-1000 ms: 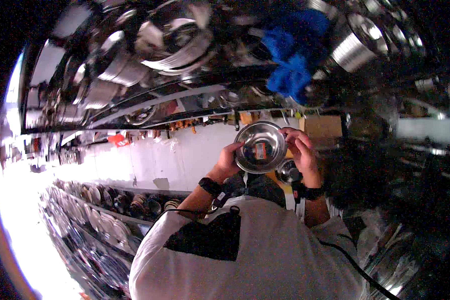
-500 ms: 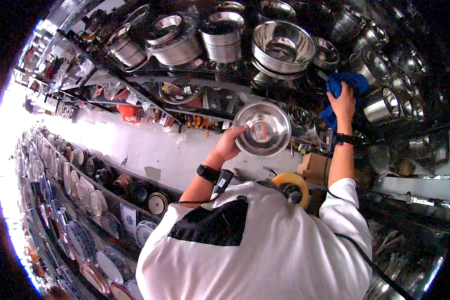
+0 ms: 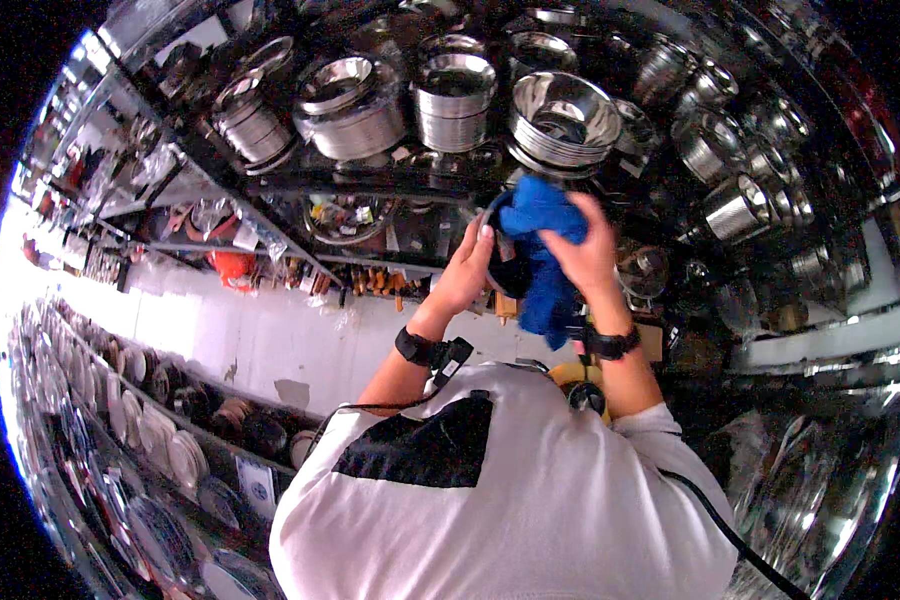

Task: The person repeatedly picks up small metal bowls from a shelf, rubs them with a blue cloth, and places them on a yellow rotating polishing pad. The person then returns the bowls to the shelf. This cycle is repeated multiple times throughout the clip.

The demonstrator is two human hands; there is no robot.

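Between my hands a shiny metal bowl (image 3: pixel 508 268) is tipped nearly on edge, much of it hidden by a blue cloth (image 3: pixel 544 295). My left hand (image 3: pixel 466 268) grips the bowl's left rim, thumb uppermost. The cloth is bunched in my right hand (image 3: pixel 586 245), which presses it against the bowl; its loose end hangs toward me. Just beyond, on the shelf, stands a stack of wide metal bowls (image 3: pixel 566 125).
More stacks of metal pots (image 3: pixel 454 105) and basins (image 3: pixel 350 120) line the shelf ahead. Metalware (image 3: pixel 738 210) crowds the right side. Plates (image 3: pixel 185 455) stand in rows at the lower left. A yellow round object (image 3: pixel 576 376) is close in front of my body.
My right hand has brought the blue cloth from the far right shelf to the bowl. The bowl, formerly facing up with a label showing inside, is now tilted on edge.
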